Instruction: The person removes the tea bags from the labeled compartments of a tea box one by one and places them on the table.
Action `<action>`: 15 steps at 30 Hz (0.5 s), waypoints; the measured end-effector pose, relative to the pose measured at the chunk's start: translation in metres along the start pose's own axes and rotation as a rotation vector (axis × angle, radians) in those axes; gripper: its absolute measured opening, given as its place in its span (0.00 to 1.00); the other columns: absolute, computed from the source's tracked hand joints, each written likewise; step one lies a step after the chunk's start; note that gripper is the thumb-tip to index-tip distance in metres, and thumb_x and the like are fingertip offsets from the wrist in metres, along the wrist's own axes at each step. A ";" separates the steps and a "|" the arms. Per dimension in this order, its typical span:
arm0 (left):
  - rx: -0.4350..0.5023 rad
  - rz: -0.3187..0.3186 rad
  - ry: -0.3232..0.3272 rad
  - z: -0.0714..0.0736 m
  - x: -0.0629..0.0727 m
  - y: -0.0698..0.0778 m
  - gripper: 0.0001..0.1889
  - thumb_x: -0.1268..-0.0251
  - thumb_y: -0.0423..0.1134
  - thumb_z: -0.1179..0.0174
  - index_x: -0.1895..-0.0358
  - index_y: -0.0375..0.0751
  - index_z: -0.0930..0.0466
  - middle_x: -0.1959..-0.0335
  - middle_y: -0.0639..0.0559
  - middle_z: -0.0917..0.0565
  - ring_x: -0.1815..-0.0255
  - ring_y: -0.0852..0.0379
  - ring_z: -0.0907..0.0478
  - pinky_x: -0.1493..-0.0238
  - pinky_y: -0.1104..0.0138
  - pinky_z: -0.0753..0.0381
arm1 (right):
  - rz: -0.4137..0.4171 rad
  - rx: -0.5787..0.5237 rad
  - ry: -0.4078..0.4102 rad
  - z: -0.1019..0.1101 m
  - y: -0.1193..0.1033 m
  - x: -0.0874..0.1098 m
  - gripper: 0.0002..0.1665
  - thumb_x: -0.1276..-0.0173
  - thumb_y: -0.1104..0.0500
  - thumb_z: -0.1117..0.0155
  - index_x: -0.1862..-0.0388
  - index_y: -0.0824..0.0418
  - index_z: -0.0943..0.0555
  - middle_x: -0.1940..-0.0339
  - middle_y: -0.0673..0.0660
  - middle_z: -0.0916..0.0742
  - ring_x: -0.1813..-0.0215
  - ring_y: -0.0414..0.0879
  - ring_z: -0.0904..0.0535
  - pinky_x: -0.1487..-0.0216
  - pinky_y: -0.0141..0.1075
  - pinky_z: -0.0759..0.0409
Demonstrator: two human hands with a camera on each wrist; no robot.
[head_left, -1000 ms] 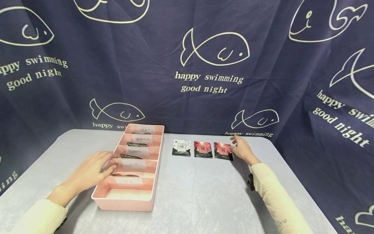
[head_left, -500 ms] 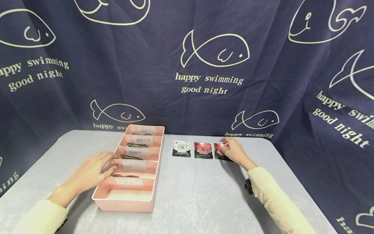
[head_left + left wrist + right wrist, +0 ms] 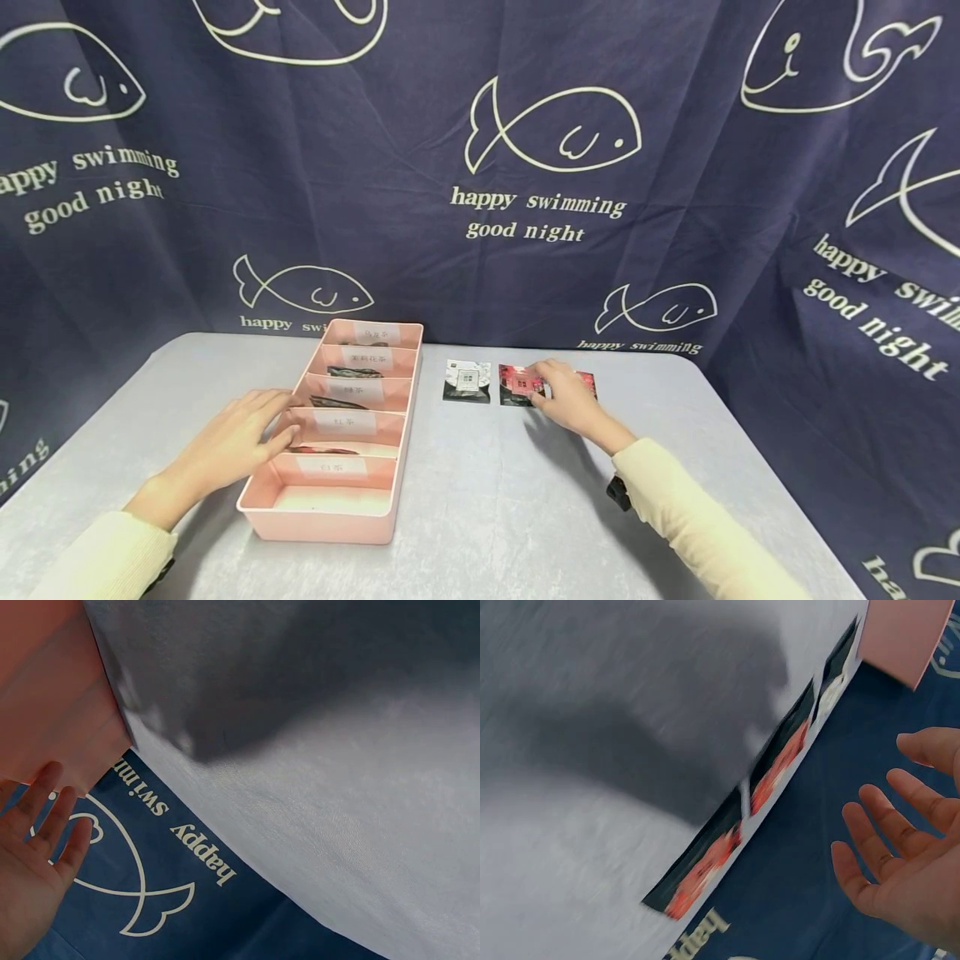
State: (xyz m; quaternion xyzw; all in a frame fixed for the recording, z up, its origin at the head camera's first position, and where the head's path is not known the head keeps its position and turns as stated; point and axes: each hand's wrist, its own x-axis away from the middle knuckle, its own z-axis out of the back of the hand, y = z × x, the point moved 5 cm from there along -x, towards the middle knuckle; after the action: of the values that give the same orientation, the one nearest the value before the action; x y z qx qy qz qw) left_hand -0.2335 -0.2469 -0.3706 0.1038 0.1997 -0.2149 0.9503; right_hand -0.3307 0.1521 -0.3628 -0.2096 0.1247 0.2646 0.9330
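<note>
A pink box (image 3: 322, 527) with dividers and paper labels stands at the left in the head view. My left hand (image 3: 217, 442) rests at its left rim, thumb reaching over the edge; the left wrist view has several loosely extended fingers by the box's side. Three flat sachets lie in a row right of the box: a white-and-black sachet (image 3: 467, 382), a red-and-black middle sachet (image 3: 516, 385) and a red right sachet (image 3: 587, 383). Over the two red ones hovers my right hand (image 3: 573, 404), fingers relaxed and holding nothing, hiding part of both.
Dark sachets (image 3: 354, 372) lie in rear compartments, and a red one (image 3: 322, 451) lies in the compartment second from the front. The grey tabletop (image 3: 495, 500) ends at a navy curtain (image 3: 420, 208) printed with fish.
My right hand has moved left, from beside the right sachet, across it, to over the middle one. The left hand and the sachets have stayed in place.
</note>
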 end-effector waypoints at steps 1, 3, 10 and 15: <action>0.000 -0.001 0.000 0.000 0.000 0.000 0.23 0.43 0.44 0.42 0.48 0.32 0.26 0.49 0.37 0.23 0.45 0.39 0.29 0.45 0.46 0.32 | 0.003 0.006 -0.011 -0.001 -0.004 0.000 0.20 0.45 0.62 0.37 0.52 0.65 0.23 0.54 0.61 0.18 0.52 0.57 0.24 0.49 0.51 0.25; -0.001 0.000 -0.002 0.000 0.000 0.000 0.23 0.43 0.44 0.42 0.48 0.32 0.27 0.49 0.37 0.23 0.45 0.39 0.29 0.44 0.46 0.32 | 0.017 0.023 -0.029 -0.004 -0.013 0.000 0.20 0.43 0.60 0.36 0.51 0.64 0.23 0.54 0.61 0.19 0.49 0.57 0.25 0.46 0.52 0.26; -0.001 0.011 -0.014 -0.001 0.000 -0.001 0.24 0.43 0.45 0.43 0.47 0.32 0.27 0.48 0.37 0.23 0.44 0.39 0.30 0.44 0.46 0.33 | 0.108 0.048 -0.070 -0.013 -0.045 -0.001 0.18 0.43 0.59 0.36 0.53 0.60 0.23 0.54 0.56 0.18 0.48 0.54 0.24 0.46 0.51 0.27; 0.002 0.009 -0.013 -0.001 0.000 -0.001 0.23 0.43 0.45 0.43 0.48 0.33 0.26 0.49 0.38 0.23 0.44 0.39 0.29 0.44 0.46 0.32 | 0.171 0.063 -0.097 -0.018 -0.066 -0.001 0.17 0.41 0.58 0.37 0.52 0.59 0.23 0.53 0.54 0.18 0.47 0.51 0.25 0.47 0.50 0.28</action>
State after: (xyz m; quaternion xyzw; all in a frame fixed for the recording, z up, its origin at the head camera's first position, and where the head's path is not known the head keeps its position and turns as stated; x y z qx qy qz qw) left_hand -0.2344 -0.2473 -0.3711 0.1042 0.1929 -0.2113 0.9525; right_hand -0.2979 0.0928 -0.3570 -0.1556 0.1049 0.3492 0.9181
